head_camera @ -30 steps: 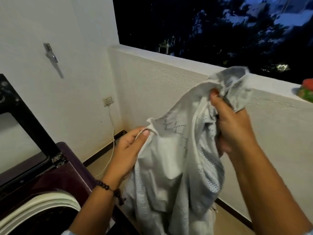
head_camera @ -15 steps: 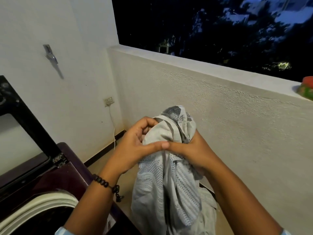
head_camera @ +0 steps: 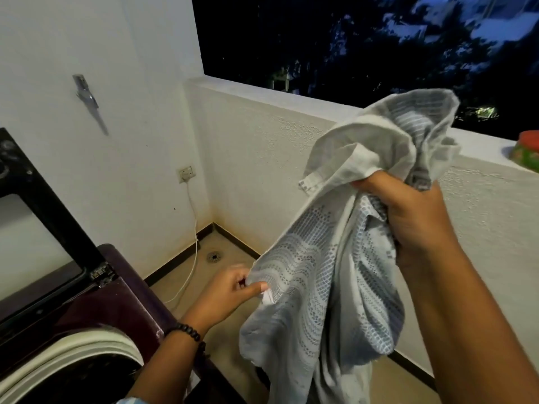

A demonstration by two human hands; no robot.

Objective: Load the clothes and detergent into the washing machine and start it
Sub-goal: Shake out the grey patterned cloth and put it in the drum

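A pale grey patterned shirt hangs in the air between my hands, to the right of the washing machine. My right hand grips its bunched upper part high up. My left hand pinches a lower edge of the cloth between thumb and fingers. The dark maroon top-loading washing machine stands at the lower left, its black lid raised and its white drum rim showing. No detergent is in view.
A white cable runs from a wall socket down to the floor beside the machine. A floor drain lies in the corner. A low balcony wall runs behind, with a red and green object on its ledge.
My hands were together at the shirt's bunched top. Now my right hand has risen up and right with it, while my left hand has dropped to pinch a lower edge.
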